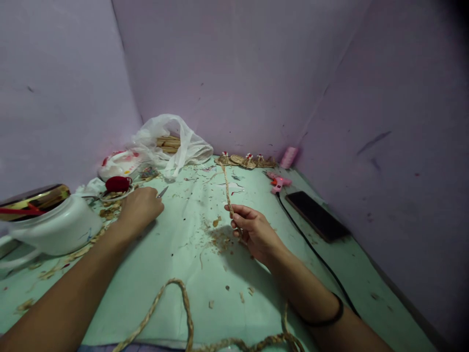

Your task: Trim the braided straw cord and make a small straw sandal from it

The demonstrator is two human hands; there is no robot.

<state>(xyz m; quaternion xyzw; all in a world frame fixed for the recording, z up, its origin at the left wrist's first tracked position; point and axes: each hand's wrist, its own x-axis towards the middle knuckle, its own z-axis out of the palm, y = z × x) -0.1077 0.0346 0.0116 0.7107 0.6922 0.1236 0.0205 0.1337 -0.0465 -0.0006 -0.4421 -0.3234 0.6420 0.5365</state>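
Observation:
My right hand (256,232) pinches a braided straw cord (227,190) between thumb and fingers, above the green table covering. The cord's thin end stands up past my fingertips, toward the wall. More of the same cord lies in loops along the near edge. My left hand (141,210) is closed at the left, beside the white pot, with a pointed metal blade (162,192) sticking out past its fingers. The blade's handle is hidden by the hand, so I cannot tell the tool's exact kind.
A white pot (54,230) and a red pincushion-like ball (117,184) stand at left. Behind are a plastic bag (190,149) and small woven pieces (249,161). At right are a pink thread spool (289,157), pink glue gun (279,183) with black cable, and phone (317,215). Scraps litter the covering.

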